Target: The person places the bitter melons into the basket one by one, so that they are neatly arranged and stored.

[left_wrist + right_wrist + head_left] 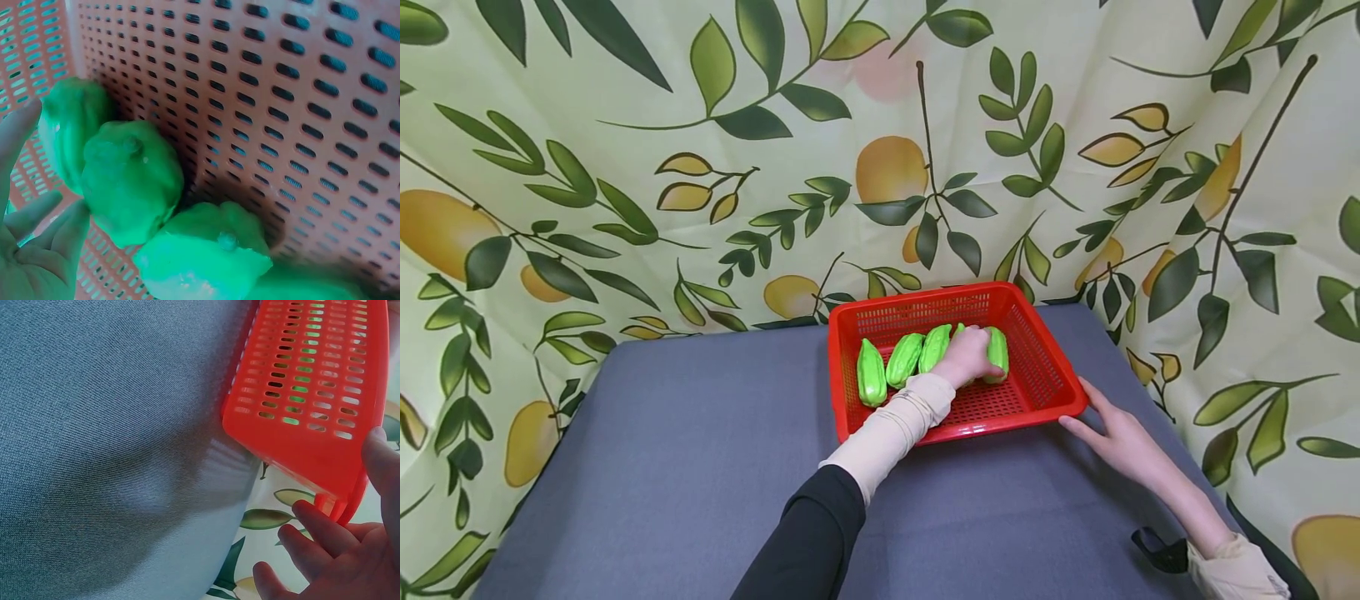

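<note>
Several ribbed light-green fruits lie in a row inside a red perforated basket [992, 422]. My left hand [967, 357] reaches down among those at the right of the row and partly covers them. In the left wrist view, the thumb [19, 128] is beside the endmost green fruit [72, 128], and the fingertips [80, 212] meet the edge of the neighbouring green fruit [131, 181]; the palm faces them with no fruit in it. My right hand [1123, 437] is at the basket's near right corner, thumb at the rim [372, 369] and the other fingers extended, spread around the corner.
The basket stands toward the back right of a grey cloth-covered table [700, 467]. A curtain [820, 217] printed with leaves and fruit hangs behind and along the sides. A black strap [1159, 550] hangs by the right wrist.
</note>
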Tool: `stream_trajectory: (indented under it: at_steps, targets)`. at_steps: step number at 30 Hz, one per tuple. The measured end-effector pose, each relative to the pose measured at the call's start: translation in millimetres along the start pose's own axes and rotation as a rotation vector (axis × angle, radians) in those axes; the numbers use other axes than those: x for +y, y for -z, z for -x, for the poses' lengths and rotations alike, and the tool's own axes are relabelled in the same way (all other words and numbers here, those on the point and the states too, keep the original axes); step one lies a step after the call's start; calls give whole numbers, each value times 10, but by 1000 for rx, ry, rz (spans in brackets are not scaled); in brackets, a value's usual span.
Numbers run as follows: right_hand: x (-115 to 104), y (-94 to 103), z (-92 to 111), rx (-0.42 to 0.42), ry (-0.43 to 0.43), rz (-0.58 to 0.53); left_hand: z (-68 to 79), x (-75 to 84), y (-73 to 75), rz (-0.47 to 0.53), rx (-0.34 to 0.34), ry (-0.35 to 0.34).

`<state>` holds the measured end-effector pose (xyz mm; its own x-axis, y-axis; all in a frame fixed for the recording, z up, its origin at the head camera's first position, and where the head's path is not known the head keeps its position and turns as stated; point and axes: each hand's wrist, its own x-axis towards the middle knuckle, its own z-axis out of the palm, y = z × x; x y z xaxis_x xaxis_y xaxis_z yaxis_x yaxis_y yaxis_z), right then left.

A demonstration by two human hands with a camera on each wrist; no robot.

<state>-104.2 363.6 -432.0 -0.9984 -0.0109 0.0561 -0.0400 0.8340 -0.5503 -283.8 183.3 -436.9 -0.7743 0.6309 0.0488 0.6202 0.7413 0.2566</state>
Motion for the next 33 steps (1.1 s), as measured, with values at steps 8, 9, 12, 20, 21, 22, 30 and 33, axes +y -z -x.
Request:
stream_trajectory:
  at_steps: [8,9,12,20,21,22,30,33]
  targets:
    - [-15,-11,-4,10,3,9,46,-23,208,227,18,19]
    - [-19,-11,0,13,3,11,51,-23,240,263,18,19]
    - [-26,-13,9,18,2,15,63,-24,330,334,34,8]
    - [-35,-20,19,9,6,18,161,-81,502,498,62,13]
    - [-35,-20,19,9,6,20,174,-95,518,520,65,17]
    - [-35,-19,20,9,8,19,189,-111,531,538,68,18]
    - [-51,-6,11,8,9,30,333,-234,647,648,91,10]
    - [-44,-8,18,14,11,34,395,-267,675,679,91,17]
